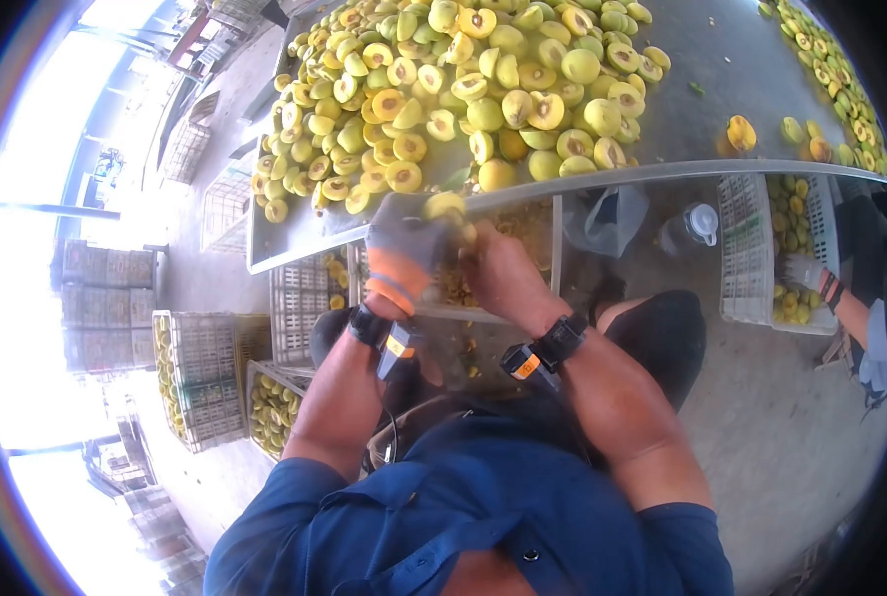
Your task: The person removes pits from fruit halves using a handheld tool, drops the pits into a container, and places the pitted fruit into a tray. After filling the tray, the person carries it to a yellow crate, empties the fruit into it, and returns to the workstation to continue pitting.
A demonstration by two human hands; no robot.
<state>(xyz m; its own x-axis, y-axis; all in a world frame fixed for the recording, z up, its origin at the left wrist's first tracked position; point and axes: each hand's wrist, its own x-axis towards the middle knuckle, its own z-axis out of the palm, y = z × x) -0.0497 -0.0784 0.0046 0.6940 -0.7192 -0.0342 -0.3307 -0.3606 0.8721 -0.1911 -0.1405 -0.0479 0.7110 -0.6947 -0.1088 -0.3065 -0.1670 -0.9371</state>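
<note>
My left hand (403,243), in a grey glove with an orange cuff, is closed on a yellow-green fruit half (445,206) at the table's front edge. Close beside it on the right is my bare right hand (503,270), its fingers curled in toward the fruit. Whatever those fingers hold is blurred and partly hidden. Just beyond both hands, a large heap of yellow-green stone fruit (403,176), many cut in half with brown centres, covers the metal table (677,119). Below my hands sits a crate (555,248) with fruit pieces in it.
Crates of fruit (197,382) stand at the left, with stacked crates (107,308) behind. Under the table edge are a plastic bag (610,221) and a clear jug (692,228). At the right, another person's gloved hand (804,270) reaches into a white crate (746,248).
</note>
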